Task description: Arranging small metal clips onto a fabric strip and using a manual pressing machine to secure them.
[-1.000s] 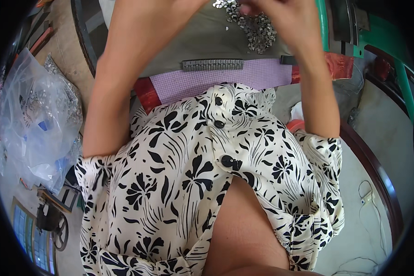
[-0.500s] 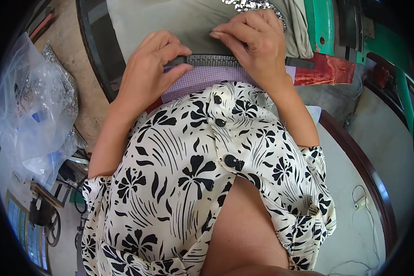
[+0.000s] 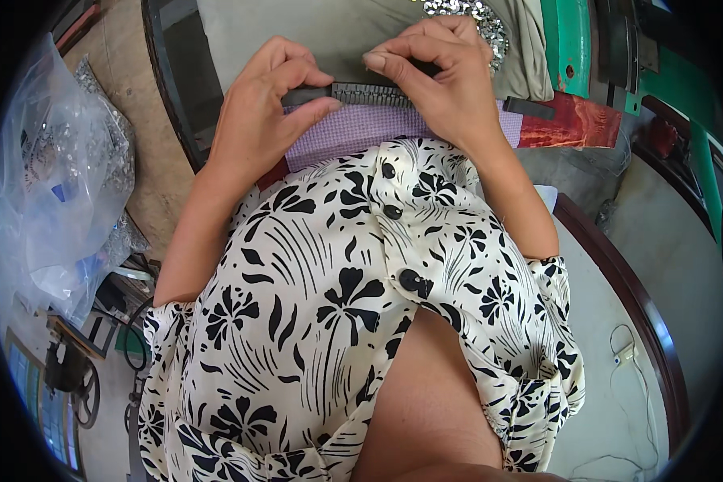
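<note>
A dark bar with a row of fine ridges (image 3: 373, 95) lies crosswise in front of me, along the near edge of a grey-green cloth (image 3: 297, 24). My left hand (image 3: 261, 108) has its thumb on the bar's near edge and its forefinger at the far edge, spanning the bar near its left end. Above the bar, to the right, my right hand (image 3: 458, 84) is closed in a pinch, thumb against forefinger. What it pinches, if anything, is too small to make out. Silver sequins (image 3: 490, 36) lie beyond that hand, partly covered by it.
Lilac checked cloth (image 3: 353, 124) hangs below the bar, beside a red patterned sheet (image 3: 570, 120). Green metal framing (image 3: 566, 48) stands at the right. A clear plastic bag (image 3: 64, 193) with silvery contents is at the left. A white cord (image 3: 647, 394) trails at lower right.
The view has shifted slightly. More of the bar's left end shows between my left thumb and forefinger. My right hand stays pinched above the bar, its thumb turned a little.
</note>
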{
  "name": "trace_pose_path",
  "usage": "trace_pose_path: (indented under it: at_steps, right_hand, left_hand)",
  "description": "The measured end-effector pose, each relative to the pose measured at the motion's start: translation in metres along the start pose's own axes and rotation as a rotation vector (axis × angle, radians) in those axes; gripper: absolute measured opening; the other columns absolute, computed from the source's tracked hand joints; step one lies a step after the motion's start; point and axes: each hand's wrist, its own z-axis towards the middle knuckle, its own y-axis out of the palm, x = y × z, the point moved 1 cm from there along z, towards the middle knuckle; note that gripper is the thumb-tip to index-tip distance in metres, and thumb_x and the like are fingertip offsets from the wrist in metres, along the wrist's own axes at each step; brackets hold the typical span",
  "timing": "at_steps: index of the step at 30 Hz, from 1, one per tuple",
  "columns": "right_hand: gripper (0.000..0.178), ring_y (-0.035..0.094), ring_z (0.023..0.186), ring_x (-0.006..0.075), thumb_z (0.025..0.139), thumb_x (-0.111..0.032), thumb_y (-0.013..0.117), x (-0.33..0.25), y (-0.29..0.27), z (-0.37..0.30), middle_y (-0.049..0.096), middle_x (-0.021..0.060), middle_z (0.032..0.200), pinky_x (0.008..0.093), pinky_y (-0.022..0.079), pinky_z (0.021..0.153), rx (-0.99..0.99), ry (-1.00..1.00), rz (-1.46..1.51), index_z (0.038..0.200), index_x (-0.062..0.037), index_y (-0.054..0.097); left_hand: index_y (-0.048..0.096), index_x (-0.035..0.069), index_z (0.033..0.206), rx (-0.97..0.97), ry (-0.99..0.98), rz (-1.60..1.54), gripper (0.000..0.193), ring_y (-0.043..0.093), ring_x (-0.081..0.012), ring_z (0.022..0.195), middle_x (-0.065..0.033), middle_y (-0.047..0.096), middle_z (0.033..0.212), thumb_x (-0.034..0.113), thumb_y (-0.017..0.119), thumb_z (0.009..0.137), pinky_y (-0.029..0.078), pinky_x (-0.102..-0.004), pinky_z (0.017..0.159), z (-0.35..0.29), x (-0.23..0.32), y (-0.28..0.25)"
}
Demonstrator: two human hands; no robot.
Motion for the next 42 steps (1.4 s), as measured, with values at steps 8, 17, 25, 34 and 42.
trace_pose_path:
  at_steps: [8,17,25,34,42]
  right_hand:
    - [0.018,0.044,0.113,0.0278,0.08,-0.032,0.08,-0.01,0.014,-0.003,0.066,-0.0058,0.089,0.0432,0.022,0.102,-0.119,0.086,0.051,0.085,-0.0142,0.081]
    - [0.02,0.041,0.115,0.0314,0.076,-0.035,0.083,-0.009,0.023,-0.004,0.063,-0.0059,0.096,0.0448,0.022,0.102,-0.065,0.09,0.008,0.081,-0.0154,0.081]
    - [0.021,0.041,0.115,0.0313,0.071,-0.034,0.085,-0.008,0.021,-0.007,0.062,-0.0048,0.1,0.0453,0.022,0.101,-0.045,0.084,-0.039,0.079,-0.0154,0.081]
    - [0.02,0.04,0.116,0.0301,0.072,-0.035,0.085,-0.003,0.018,-0.008,0.062,-0.0053,0.103,0.0456,0.022,0.102,-0.042,0.09,-0.024,0.081,-0.0175,0.082]
    - [0.015,0.05,0.099,0.0206,0.082,-0.022,0.081,-0.019,-0.007,0.006,0.063,0.0005,0.093,0.0397,0.035,0.09,-0.232,0.18,-0.074,0.087,-0.0074,0.079]
  left_hand:
    - [0.067,0.0,0.093,-0.007,-0.023,0.015,0.026,0.061,-0.0196,0.094,-0.0065,0.06,0.102,0.006,0.083,0.073,0.048,-0.0294,0.082,0.0,-0.003,0.003]
    - [0.065,0.0,0.092,-0.01,-0.03,0.025,0.026,0.061,-0.0202,0.095,-0.0064,0.06,0.101,0.005,0.083,0.073,0.048,-0.0299,0.082,0.002,-0.005,0.002]
    - [0.066,0.0,0.091,-0.009,-0.031,0.028,0.025,0.062,-0.0191,0.094,-0.0057,0.06,0.102,0.006,0.082,0.073,0.049,-0.0284,0.082,0.004,-0.003,0.005]
    - [0.067,-0.002,0.091,0.02,-0.041,0.015,0.024,0.063,-0.0242,0.092,-0.0069,0.061,0.1,0.006,0.081,0.074,0.051,-0.0327,0.077,0.004,0.002,0.009]
    - [0.067,-0.002,0.089,0.025,-0.076,-0.011,0.023,0.063,-0.0233,0.092,-0.0068,0.061,0.1,0.007,0.082,0.074,0.051,-0.0319,0.078,0.006,0.003,0.011]
